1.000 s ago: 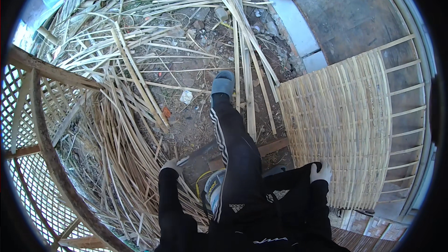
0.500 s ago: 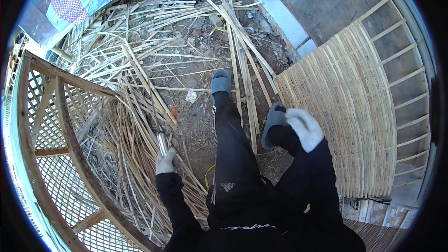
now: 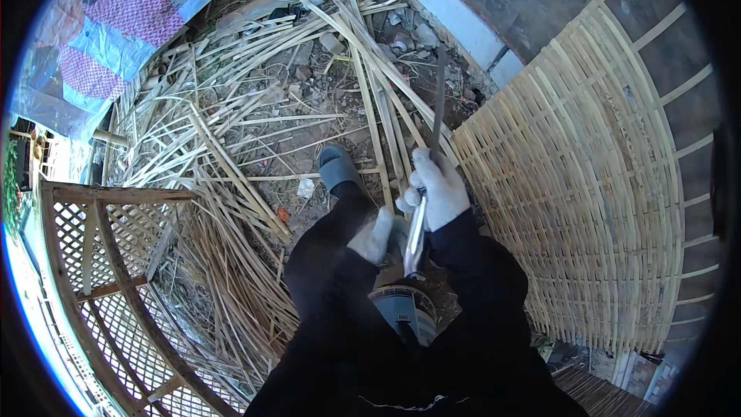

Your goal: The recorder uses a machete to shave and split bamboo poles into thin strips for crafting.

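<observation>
My right hand (image 3: 441,191), in a white glove, is closed round a long-bladed knife (image 3: 440,100). The dark narrow blade points away from me, and its shiny metal handle (image 3: 416,235) runs back toward my lap. Just left of it, my gloved left hand (image 3: 373,238) is closed at the near end of a pale bamboo strip (image 3: 373,131); its fingers are partly hidden. Several long strips (image 3: 397,96) lie beyond both hands, fanned out over the ground. Between my legs sits a blue-grey object (image 3: 403,310), mostly covered by my arms and clothes.
A woven bamboo panel (image 3: 575,185) rises on the right. To the left are a heap of thin strips (image 3: 243,278) and a wooden lattice frame (image 3: 116,262). Plastic sheeting (image 3: 135,19) hangs at the far left. My slippered left foot (image 3: 337,170) rests on the littered soil.
The metal handle was in my left hand and is now in my right, with the blade showing. Both hands have come together at the middle. My view and legs have shifted.
</observation>
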`<action>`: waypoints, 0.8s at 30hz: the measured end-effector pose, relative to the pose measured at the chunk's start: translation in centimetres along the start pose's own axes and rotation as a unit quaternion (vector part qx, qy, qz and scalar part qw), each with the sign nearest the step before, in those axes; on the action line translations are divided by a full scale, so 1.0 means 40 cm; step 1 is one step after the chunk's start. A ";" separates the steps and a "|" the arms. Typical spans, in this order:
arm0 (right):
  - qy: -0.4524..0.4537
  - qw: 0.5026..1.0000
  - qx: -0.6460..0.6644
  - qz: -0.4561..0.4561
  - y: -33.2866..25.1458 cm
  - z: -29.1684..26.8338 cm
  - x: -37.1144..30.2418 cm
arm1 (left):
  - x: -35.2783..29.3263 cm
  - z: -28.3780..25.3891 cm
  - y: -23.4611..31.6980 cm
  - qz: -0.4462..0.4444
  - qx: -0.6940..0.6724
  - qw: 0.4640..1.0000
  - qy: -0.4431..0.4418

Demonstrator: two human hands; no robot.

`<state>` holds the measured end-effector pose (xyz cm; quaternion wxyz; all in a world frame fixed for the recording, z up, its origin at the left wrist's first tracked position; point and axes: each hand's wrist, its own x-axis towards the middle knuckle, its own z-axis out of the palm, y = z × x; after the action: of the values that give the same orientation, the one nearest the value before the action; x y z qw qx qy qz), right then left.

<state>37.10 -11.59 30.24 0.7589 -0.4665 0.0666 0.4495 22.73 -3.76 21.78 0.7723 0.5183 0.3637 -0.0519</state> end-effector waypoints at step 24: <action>-0.070 0.994 0.032 0.076 -0.254 -0.227 -0.099 | 1.008 0.127 -0.236 0.314 0.822 0.473 -0.032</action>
<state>45.24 -22.66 33.86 0.7401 -0.4029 0.0632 0.5348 50.42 -0.38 -9.22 -0.0328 0.9929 -0.0586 -0.0977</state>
